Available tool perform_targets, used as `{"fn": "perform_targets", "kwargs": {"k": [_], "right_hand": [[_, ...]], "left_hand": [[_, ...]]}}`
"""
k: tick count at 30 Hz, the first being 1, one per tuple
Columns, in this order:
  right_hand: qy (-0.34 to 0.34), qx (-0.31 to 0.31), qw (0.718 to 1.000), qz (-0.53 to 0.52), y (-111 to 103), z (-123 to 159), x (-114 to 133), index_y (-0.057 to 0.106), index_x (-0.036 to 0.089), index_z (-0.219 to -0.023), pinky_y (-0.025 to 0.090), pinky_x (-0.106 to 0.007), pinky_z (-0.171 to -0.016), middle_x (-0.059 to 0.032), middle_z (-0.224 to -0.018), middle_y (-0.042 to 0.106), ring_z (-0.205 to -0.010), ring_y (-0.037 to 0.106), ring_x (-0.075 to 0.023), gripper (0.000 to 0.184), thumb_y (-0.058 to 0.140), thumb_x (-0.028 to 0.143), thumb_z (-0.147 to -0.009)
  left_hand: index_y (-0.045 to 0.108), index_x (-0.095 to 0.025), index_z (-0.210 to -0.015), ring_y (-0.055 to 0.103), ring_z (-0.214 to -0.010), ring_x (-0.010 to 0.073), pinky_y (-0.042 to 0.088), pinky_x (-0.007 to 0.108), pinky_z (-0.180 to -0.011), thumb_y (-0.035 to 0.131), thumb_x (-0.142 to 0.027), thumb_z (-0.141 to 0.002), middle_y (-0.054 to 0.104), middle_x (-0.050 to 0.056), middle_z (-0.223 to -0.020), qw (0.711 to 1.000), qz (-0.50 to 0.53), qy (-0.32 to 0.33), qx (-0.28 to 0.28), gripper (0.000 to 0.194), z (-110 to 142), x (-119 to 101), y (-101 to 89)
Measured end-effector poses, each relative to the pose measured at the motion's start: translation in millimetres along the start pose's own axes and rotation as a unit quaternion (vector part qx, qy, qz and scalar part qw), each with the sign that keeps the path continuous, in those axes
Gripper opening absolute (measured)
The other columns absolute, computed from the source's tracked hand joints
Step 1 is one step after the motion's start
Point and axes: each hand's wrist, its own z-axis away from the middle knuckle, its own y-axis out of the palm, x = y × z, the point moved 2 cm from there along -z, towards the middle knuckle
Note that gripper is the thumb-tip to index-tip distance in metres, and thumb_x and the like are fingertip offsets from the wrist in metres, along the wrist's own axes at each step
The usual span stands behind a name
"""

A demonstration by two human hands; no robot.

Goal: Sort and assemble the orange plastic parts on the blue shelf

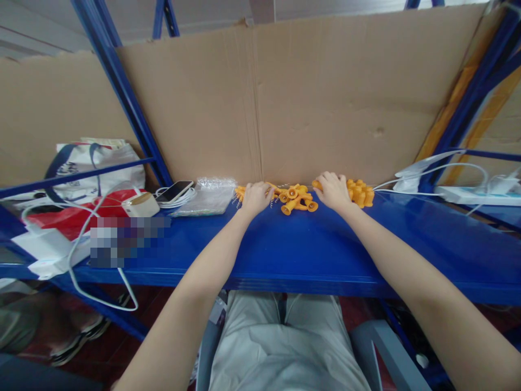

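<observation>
Lying at twelve o'clock from the seat, a loose pile of orange pieces (296,199) is being flanked by two hands on the blue surface (301,244). At eleven, a clear packet (214,196) is being seen just beside the left hand (255,199); farther round toward ten, a phone (178,190) is being bordered by white cables (188,201), a red bag (61,220) is being partly covered by leads, and a white tote (118,172) is being crossed by a blue bar (81,175). At one, a tight cluster of orange pieces (361,193) is being bordered by the right hand (332,190), a power strip (480,196) being seen well apart at two. At twelve, reach is being blocked by a cardboard wall (325,98).

More orange pieces are being hidden beneath the left hand; whether its grip is being closed on one cannot be told. In the right hand's grip, an orange piece (317,185) is being pinched, partly covered by fingers. At ten, some detail is being masked by pixelated blocks (122,239), and both forearms (215,255) are being cut off by the view's boundary.

Open room is being offered between the forearms, back to the front edge (301,286) at six from the pile.
</observation>
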Motion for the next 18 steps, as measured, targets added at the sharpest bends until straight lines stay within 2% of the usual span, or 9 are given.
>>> {"fn": "perform_targets", "kwargs": {"k": [3, 7, 13, 18], "right_hand": [[0.038, 0.013, 0.999, 0.004, 5, 2, -9, 0.065, 0.014, -0.109, 0.034, -0.044, -0.086, -0.0197, -0.111, 0.068, -0.103, 0.055, -0.0333, 0.028, 0.044, 0.026, -0.096], [0.081, 0.042, 0.996, 0.0, 13, 5, -16, 0.064, 0.013, -0.11, 0.034, -0.043, -0.086, -0.0203, -0.11, 0.069, -0.103, 0.057, -0.0341, 0.028, 0.043, 0.024, -0.096], [0.1, 0.076, 0.992, -0.003, 16, 8, -18, 0.059, 0.013, -0.124, 0.033, -0.044, -0.089, -0.0203, -0.112, 0.072, -0.103, 0.06, -0.0335, 0.034, 0.041, 0.023, -0.097], [0.115, 0.132, 0.985, 0.008, 11, 10, -16, 0.062, 0.009, -0.119, 0.034, -0.048, -0.091, -0.024, -0.11, 0.073, -0.108, 0.062, -0.0361, 0.034, 0.039, 0.021, -0.097]], "left_hand": [[0.07, -0.02, -0.101, 0.068, -0.1, 0.026, 0.044, 0.038, -0.087, 0.045, -0.027, -0.1, 0.075, 0.011, -0.104, 1.0, -0.002, -0.012, -0.015, 0.026, 1, -1, 0.0], [0.067, -0.02, -0.11, 0.066, -0.107, 0.0269, 0.043, 0.039, -0.091, 0.043, -0.021, -0.099, 0.073, 0.012, -0.112, 1.0, 0.003, -0.029, 0.002, 0.027, 1, -2, -0.4], [0.067, -0.02, -0.109, 0.066, -0.107, 0.028, 0.043, 0.041, -0.092, 0.042, -0.019, -0.098, 0.072, 0.013, -0.112, 0.999, 0.006, -0.032, 0.018, 0.027, 1, -3, -0.3], [0.067, -0.02, -0.108, 0.065, -0.108, 0.0278, 0.042, 0.041, -0.093, 0.042, -0.018, -0.098, 0.072, 0.012, -0.111, 0.999, 0.009, -0.033, 0.029, 0.026, 1, -6, -1.8]]}}
